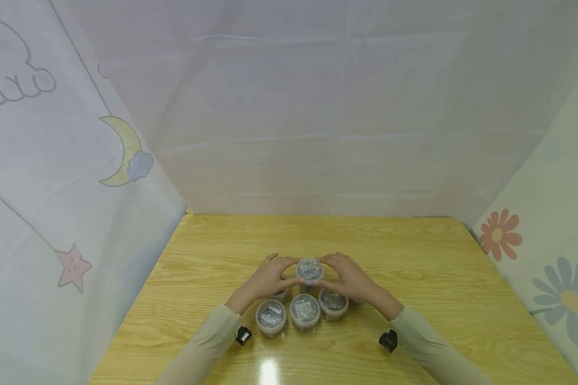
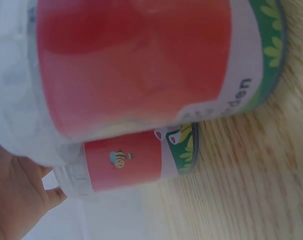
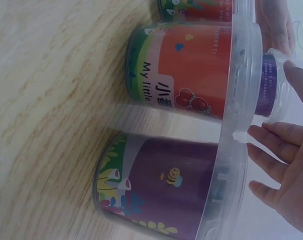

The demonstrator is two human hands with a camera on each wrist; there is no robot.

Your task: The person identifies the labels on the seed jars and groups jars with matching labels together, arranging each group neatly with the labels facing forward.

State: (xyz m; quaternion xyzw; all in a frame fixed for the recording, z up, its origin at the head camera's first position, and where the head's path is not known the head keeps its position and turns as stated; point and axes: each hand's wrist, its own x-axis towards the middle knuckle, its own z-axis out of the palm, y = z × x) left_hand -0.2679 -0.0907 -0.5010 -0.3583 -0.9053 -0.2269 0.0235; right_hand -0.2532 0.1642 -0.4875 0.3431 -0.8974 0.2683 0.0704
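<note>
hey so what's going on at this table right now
A person's left hand and right hand hold a lidded tub between them, one from each side. It is up higher than the neighboring tubs, though whether anything supports it from below is hidden. Those stand upright on the wooden table, lids on; some are partly covered by the hands.

A wood-grain table [image 1: 414,251] spreads at six o'clock, catching a bright glare [image 1: 268,371]. A pale, creased backdrop [image 1: 318,107] rises at twelve, a moon-and-star wall covering [image 1: 43,203] at nine, a flower-printed covering [image 1: 549,224] at three.
</note>
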